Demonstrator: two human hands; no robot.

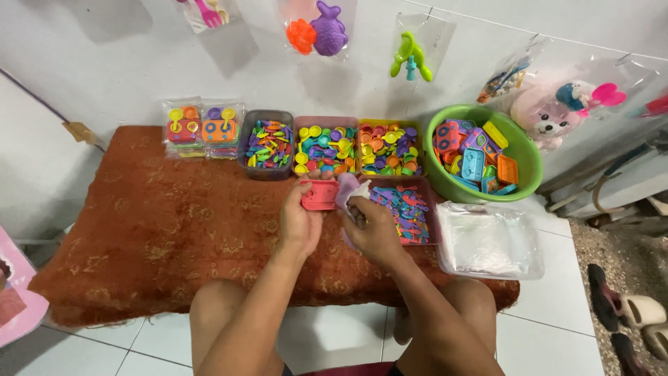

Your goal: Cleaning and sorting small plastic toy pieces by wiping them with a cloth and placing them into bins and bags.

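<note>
Left hand: the left hand [300, 221] has its fingers closed around a small red toy tray [320, 195], held just above the bench [139, 230].
Right hand: the right hand [376, 230] has its fingers pinched shut on a thin clear bag [351, 191], right beside the tray.
Which way the tray points: it lies almost flat, and its long side runs left to right, toward the bag.
Around the hands: a box of flat toy pieces [410, 212] sits just beside the right hand. Three boxes of tiny toy spoons and dishes [327, 146] stand behind. A green bowl [525, 163] of bigger toy trays is to the right, with a pile of clear bags [490, 240] in front of it.
What could go wrong: I think the floppy bag mouth could fold shut, so the tray would catch on it. The tray could also slip from the fingers and drop into the box below.
</note>
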